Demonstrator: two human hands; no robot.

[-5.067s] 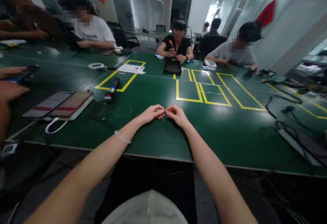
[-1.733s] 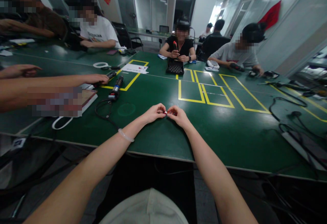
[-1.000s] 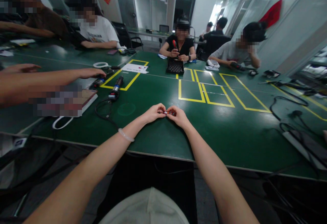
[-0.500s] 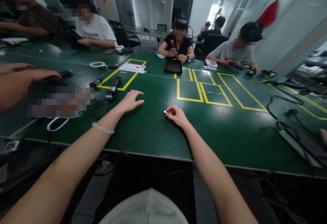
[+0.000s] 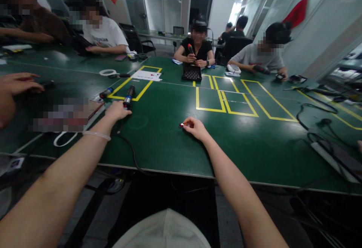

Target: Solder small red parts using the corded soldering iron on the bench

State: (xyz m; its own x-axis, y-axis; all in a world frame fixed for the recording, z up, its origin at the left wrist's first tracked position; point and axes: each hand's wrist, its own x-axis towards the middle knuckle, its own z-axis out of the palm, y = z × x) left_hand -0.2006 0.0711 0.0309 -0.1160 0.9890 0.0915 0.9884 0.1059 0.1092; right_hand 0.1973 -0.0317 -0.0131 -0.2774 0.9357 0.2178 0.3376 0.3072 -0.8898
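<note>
My left hand (image 5: 116, 111) reaches to the left side of the table, its fingers closed around the near end of a black cylindrical tool (image 5: 130, 94) with a blue band. Part of that end is hidden by the fingers. A dark cord (image 5: 132, 148) runs across the table below this hand and over the near edge. Just right of the middle, my right hand (image 5: 195, 128) pinches a small red and silver piece (image 5: 181, 125) between thumb and fingertips, too small to name.
Another blue-banded black cylinder (image 5: 106, 92) lies left of the tool. Yellow tape outlines (image 5: 210, 109) mark the green table (image 5: 169, 153). A white paper (image 5: 145, 75) lies farther back. At left rests a person's hand (image 5: 22, 83); cables and a power strip (image 5: 335, 161) occupy the right.
My left hand has moved left from bare table to the black tool and closed on it; the tool has turned slightly. My right hand stays put with the small piece.
</note>
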